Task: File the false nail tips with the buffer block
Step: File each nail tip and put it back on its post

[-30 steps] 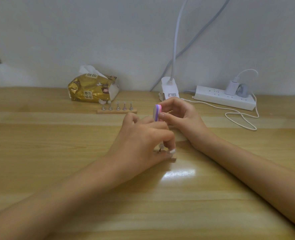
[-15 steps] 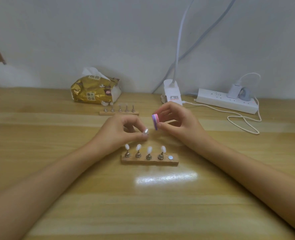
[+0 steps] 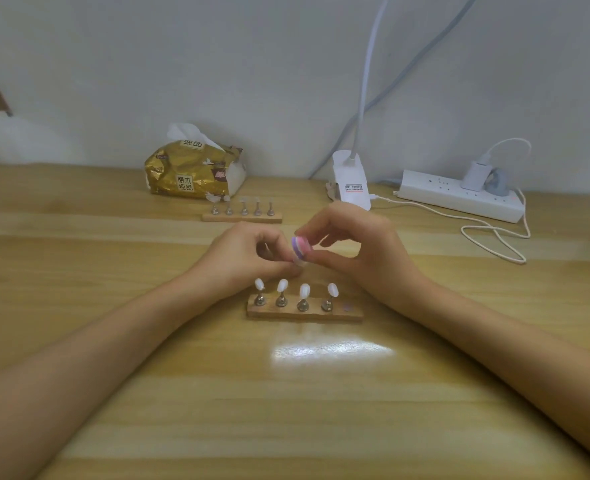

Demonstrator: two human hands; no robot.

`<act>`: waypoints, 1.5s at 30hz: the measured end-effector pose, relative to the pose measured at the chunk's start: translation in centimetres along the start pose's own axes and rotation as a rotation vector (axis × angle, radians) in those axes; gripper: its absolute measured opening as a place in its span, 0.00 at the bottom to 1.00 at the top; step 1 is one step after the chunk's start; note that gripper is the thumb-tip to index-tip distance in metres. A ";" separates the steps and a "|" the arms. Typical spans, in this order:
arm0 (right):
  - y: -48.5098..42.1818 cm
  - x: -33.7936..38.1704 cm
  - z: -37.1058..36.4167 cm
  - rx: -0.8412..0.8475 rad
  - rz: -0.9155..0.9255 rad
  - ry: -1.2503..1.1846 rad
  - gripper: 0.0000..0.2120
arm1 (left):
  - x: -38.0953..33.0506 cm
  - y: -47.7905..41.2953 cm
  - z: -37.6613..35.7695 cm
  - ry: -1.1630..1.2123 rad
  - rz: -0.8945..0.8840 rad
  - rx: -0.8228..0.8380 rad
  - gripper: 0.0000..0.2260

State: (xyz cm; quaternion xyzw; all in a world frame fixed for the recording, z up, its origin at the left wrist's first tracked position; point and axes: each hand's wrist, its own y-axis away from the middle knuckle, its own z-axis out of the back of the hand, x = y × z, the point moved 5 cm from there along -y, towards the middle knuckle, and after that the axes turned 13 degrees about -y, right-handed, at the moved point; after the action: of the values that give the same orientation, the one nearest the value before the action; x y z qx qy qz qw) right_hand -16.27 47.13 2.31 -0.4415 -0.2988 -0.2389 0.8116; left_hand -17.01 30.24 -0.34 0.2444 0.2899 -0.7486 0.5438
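The left hand (image 3: pixel 245 259) pinches a small pale nail tip (image 3: pixel 296 260), blurred here, likely steadying it against the buffer block (image 3: pixel 300 247), a soft-looking pad banded pink and purple, pinched by the right hand (image 3: pixel 368 252) between thumb and fingertips. Just below, 4 glossy white tips (image 3: pixel 304 291) stand on metal pegs (image 3: pixel 281 301) in a wooden stand (image 3: pixel 304 315), its rightmost spot bare.

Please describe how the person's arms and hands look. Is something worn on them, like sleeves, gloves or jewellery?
Both arms are bare: no sleeve shows on the left forearm or the right forearm up to the picture's edge. The left hand and the right hand wear no gloves, and no ring, watch or bracelet is visible. Nail details are too small to tell.
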 end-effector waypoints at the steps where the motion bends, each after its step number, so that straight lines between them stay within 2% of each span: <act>1: 0.0 -0.1 -0.1 0.021 -0.016 0.009 0.04 | 0.0 0.0 0.0 0.005 0.006 0.004 0.05; 3: -0.1 -0.6 0.0 0.035 -0.080 -0.014 0.05 | 0.0 0.0 0.0 0.015 0.019 0.001 0.06; 7: 0.0 -0.2 -0.1 0.026 -0.023 -0.012 0.04 | 0.0 0.0 -0.1 0.023 0.028 0.012 0.05; 11: 0.0 -0.6 -0.1 0.042 -0.077 -0.014 0.04 | 0.1 -0.1 -0.1 0.021 0.040 0.011 0.05; 14: 0.0 0.0 -0.5 0.063 0.033 0.081 0.03 | 0.1 -0.1 -0.2 0.029 0.034 0.019 0.05; 18: 0.0 -0.5 0.0 0.054 -0.025 0.061 0.03 | 0.2 -0.1 -0.1 0.034 0.048 0.005 0.05; 21: 0.1 0.4 -0.7 0.087 0.120 0.170 0.08 | 0.1 -0.1 -0.2 0.031 0.046 0.020 0.06; 23: 0.0 0.1 -0.3 0.064 0.067 0.164 0.11 | 0.2 -0.1 -0.2 0.024 0.051 0.011 0.05; 25: 0.0 -0.3 0.1 0.048 0.010 0.141 0.08 | 0.2 -0.1 -0.1 0.030 0.053 0.004 0.06; 28: 0.2 0.2 -0.3 0.062 0.095 0.170 0.05 | 0.2 -0.1 -0.1 0.018 0.043 0.002 0.05; 31: 0.0 -0.1 0.1 0.052 0.020 0.121 0.05 | 0.3 -0.2 -0.1 0.007 0.054 -0.004 0.06; 35: 0.1 0.7 -0.7 0.075 0.139 0.211 0.07 | -0.1 -0.1 -0.1 -0.010 0.035 0.014 0.09; 38: -0.1 0.1 -0.1 0.050 0.025 0.167 0.07 | -0.1 -0.1 -0.1 -0.006 0.055 0.001 0.07; 42: 0.1 0.7 -0.5 0.076 0.112 0.199 0.06 | -0.2 0.0 -0.1 -0.006 0.051 0.012 0.10; 45: -0.1 0.3 -0.1 0.056 0.026 0.158 0.05 | -0.1 -0.1 -0.1 0.000 0.056 0.002 0.06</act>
State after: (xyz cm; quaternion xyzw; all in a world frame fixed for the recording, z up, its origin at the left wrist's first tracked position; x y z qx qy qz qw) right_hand -16.12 46.99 2.50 -0.4023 -0.2343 -0.2540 0.8478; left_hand -17.04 30.35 -0.33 0.2531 0.2823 -0.7333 0.5643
